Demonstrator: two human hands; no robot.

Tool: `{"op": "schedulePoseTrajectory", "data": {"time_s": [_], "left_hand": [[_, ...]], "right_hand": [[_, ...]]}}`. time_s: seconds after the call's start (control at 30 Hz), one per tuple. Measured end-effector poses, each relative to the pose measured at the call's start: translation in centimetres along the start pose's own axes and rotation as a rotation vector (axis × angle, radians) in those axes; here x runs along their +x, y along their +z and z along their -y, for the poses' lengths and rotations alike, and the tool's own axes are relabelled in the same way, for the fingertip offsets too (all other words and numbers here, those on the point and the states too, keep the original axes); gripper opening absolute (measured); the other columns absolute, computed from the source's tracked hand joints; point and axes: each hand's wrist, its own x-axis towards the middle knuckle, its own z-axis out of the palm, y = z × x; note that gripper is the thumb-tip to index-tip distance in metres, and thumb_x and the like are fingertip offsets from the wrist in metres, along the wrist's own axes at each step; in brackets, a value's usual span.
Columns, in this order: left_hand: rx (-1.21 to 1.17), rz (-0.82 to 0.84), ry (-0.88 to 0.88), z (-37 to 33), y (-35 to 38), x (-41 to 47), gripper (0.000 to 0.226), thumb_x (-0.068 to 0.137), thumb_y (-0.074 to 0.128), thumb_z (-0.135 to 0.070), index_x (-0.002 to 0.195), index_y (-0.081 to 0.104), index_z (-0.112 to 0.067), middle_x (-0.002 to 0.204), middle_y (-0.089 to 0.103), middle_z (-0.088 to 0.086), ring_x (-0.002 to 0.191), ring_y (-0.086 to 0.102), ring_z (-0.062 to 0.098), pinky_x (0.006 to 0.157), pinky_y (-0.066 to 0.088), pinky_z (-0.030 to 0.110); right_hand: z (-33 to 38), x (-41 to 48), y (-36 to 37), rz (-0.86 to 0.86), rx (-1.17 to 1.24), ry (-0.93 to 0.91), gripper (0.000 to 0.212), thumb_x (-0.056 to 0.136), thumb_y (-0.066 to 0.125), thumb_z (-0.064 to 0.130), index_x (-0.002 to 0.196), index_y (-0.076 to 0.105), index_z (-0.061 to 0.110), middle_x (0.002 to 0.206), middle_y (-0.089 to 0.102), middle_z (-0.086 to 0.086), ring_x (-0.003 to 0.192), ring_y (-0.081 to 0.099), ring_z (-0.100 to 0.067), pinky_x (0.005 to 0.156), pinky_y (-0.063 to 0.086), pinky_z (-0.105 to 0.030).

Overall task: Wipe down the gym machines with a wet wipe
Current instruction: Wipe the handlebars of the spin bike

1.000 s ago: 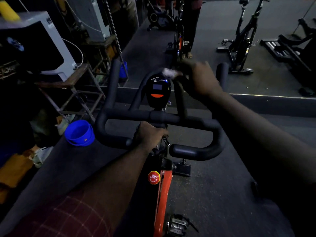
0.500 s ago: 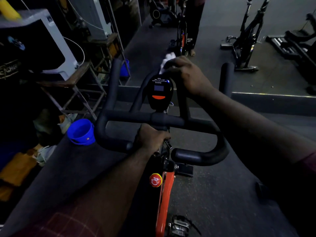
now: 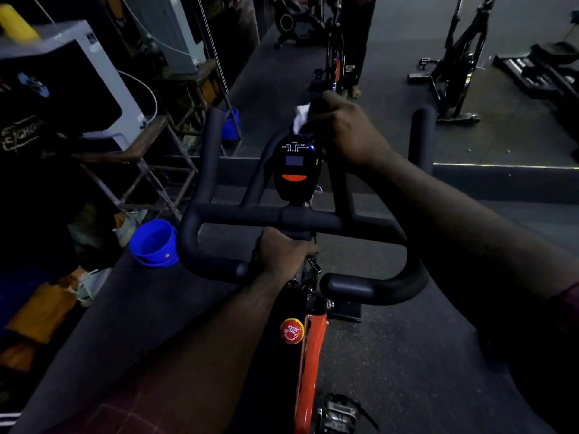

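White wipe [image 3: 300,119] is showing under your right hand [image 3: 346,133], which is clamping it round the handlebar loop [image 3: 261,173] above the console [image 3: 296,170]. Your left hand [image 3: 282,256] is gripping the bike [image 3: 310,364] below the crossbar [image 3: 244,216]. Seemingly, lower grips [image 3: 354,285] and other machines [image 3: 454,67] are awaiting wiping.

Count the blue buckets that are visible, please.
2. The near bucket sits left of the handlebar; the far bucket is beside the wooden table legs. More may be hidden.
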Motion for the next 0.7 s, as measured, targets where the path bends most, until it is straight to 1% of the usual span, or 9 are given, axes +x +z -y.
{"op": "schedulePoseTrajectory", "data": {"time_s": [0.13, 0.2, 0.27, 0.37, 0.47, 0.53, 0.57, 0.63, 0.7], "left_hand": [[-0.005, 0.002, -0.001, 0.1, 0.2, 0.0, 0.047, 0.037, 0.082, -0.046, 0.075, 0.076, -0.020, 0.069, 0.075, -0.007, 0.064, 0.071, 0.013, 0.054, 0.048, 0.024], [-0.010, -0.004, 0.009, 0.4, 0.3, 0.3, 0.050, 0.034, 0.080, -0.048, 0.075, 0.077, -0.020, 0.068, 0.075, -0.010, 0.065, 0.074, 0.014, 0.055, 0.055, 0.029], [-0.012, -0.006, 0.012, 0.4, 0.4, 0.4, 0.044, 0.038, 0.083, -0.045, 0.075, 0.078, -0.022, 0.068, 0.075, -0.013, 0.066, 0.074, 0.011, 0.058, 0.054, 0.027], [-0.022, 0.005, 0.040, 0.4, 0.5, 0.2, 0.027, 0.048, 0.087, -0.036, 0.071, 0.079, -0.025, 0.066, 0.074, -0.016, 0.066, 0.073, 0.008, 0.060, 0.049, 0.023], [-0.025, -0.007, 0.055, 0.5, 0.2, 0.0, 0.020, 0.052, 0.088, -0.033, 0.068, 0.078, -0.027, 0.064, 0.073, -0.015, 0.065, 0.073, 0.008, 0.061, 0.050, 0.023], [-0.016, -0.009, 0.056, 0.5, 0.2, 0.0, 0.020, 0.052, 0.090, -0.033, 0.067, 0.078, -0.027, 0.064, 0.073, -0.016, 0.065, 0.073, 0.007, 0.060, 0.049, 0.022], [-0.016, -0.010, 0.059, 0.5, 0.3, 0.1, 0.019, 0.053, 0.090, -0.033, 0.066, 0.078, -0.028, 0.064, 0.073, -0.016, 0.065, 0.073, 0.007, 0.060, 0.049, 0.023], [-0.024, -0.012, 0.058, 0.5, 0.3, 0.3, 0.019, 0.053, 0.092, -0.031, 0.064, 0.077, -0.030, 0.064, 0.073, -0.017, 0.065, 0.073, 0.008, 0.062, 0.053, 0.025], [-0.024, -0.015, 0.050, 0.5, 0.3, 0.4, 0.020, 0.053, 0.093, -0.031, 0.064, 0.076, -0.026, 0.062, 0.073, -0.015, 0.065, 0.073, 0.010, 0.061, 0.053, 0.025]], "right_hand": [[-0.9, -0.5, -0.3, 0.089, 0.002, -0.065, 0.021, 0.100, 0.058, 0.014, 0.091, 0.075, 0.006, 0.105, 0.065, -0.019, 0.093, 0.063, -0.035, 0.084, 0.054, -0.045], [-0.6, -1.6, -0.6, 0.002, -0.020, -0.034, 0.029, 0.102, 0.053, 0.018, 0.087, 0.075, 0.006, 0.095, 0.068, -0.013, 0.085, 0.063, -0.030, 0.079, 0.054, -0.042], [-0.2, -2.1, -0.9, -0.042, -0.019, 0.127, 0.031, 0.100, 0.057, 0.029, 0.080, 0.075, 0.011, 0.089, 0.064, -0.007, 0.074, 0.061, -0.026, 0.067, 0.054, -0.040], [-0.2, -1.2, 0.3, -0.102, 0.076, 0.251, 0.015, 0.089, 0.066, 0.021, 0.088, 0.081, 0.018, 0.099, 0.068, -0.007, 0.080, 0.063, -0.017, 0.077, 0.052, -0.025], [-0.4, 0.3, 0.5, -0.087, 0.236, 0.309, 0.029, 0.084, 0.067, 0.005, 0.106, 0.083, 0.015, 0.114, 0.078, -0.004, 0.102, 0.069, -0.002, 0.094, 0.046, -0.006], [-1.0, -0.8, 0.6, -0.049, 0.294, 0.417, 0.036, 0.086, 0.062, 0.001, 0.113, 0.081, 0.015, 0.114, 0.078, -0.002, 0.102, 0.061, 0.016, 0.093, 0.043, -0.001], [-1.1, -1.8, 0.5, -0.055, 0.354, 0.504, 0.035, 0.087, 0.063, 0.002, 0.113, 0.081, 0.017, 0.114, 0.078, -0.002, 0.099, 0.061, 0.018, 0.094, 0.048, -0.007], [-1.4, -4.1, 0.6, -0.092, 0.500, 0.700, 0.036, 0.084, 0.064, 0.002, 0.109, 0.083, 0.020, 0.108, 0.080, -0.003, 0.099, 0.071, -0.002, 0.097, 0.059, -0.033], [-1.5, -5.5, 0.2, -0.085, 0.512, 0.826, 0.029, 0.081, 0.065, -0.001, 0.092, 0.085, 0.016, 0.095, 0.080, -0.006, 0.088, 0.073, -0.021, 0.088, 0.062, -0.042]]}}
